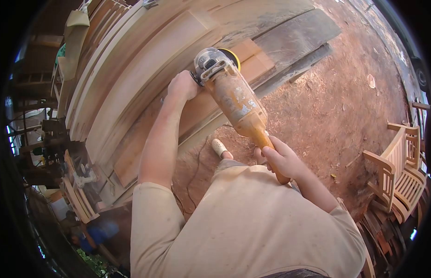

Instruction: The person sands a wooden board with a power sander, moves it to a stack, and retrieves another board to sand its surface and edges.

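A large, dusty angle grinder (pixel 234 95) with a scuffed, paint-flecked body lies between my two hands, its head pointing away from me. My left hand (pixel 183 85) is wrapped round the black side handle by the grinder's head. At the rear, my right hand (pixel 282 160) grips the orange-brown handle, fingers closed around it. A yellow-rimmed disc (pixel 233 58) shows at the far side of the head, over a reddish-brown board (pixel 257 56). The disc's underside is hidden. Long wooden planks (pixel 150 69) lie side by side beneath the grinder and my left arm.
Dark, weathered boards (pixel 301 34) stick out at the far right of the planks. A wooden armchair (pixel 395 169) stands on the dirt floor (pixel 324 120) at right, near stacked wood pieces (pixel 380 236). A cord (pixel 193 178) runs along the ground. A blurred blue shape (pixel 102 230) is at lower left.
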A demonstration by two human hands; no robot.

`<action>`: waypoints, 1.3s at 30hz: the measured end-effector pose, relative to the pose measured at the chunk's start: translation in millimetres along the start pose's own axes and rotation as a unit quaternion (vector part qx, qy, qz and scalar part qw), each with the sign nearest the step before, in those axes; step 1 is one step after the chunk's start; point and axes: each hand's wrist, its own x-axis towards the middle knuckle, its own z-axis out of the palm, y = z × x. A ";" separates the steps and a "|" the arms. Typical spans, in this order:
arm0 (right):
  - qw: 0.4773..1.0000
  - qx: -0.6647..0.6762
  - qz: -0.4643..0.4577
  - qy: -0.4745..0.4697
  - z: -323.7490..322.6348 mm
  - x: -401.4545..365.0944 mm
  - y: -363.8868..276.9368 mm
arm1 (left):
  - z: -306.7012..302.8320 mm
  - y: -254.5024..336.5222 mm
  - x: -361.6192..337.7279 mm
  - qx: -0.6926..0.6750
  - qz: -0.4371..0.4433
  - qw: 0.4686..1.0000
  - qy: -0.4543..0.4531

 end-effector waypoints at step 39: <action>0.996 0.073 -0.013 0.041 -14.3 -9.6 -2.7 | -11.6 66.9 49.9 0.076 0.080 0.992 -0.065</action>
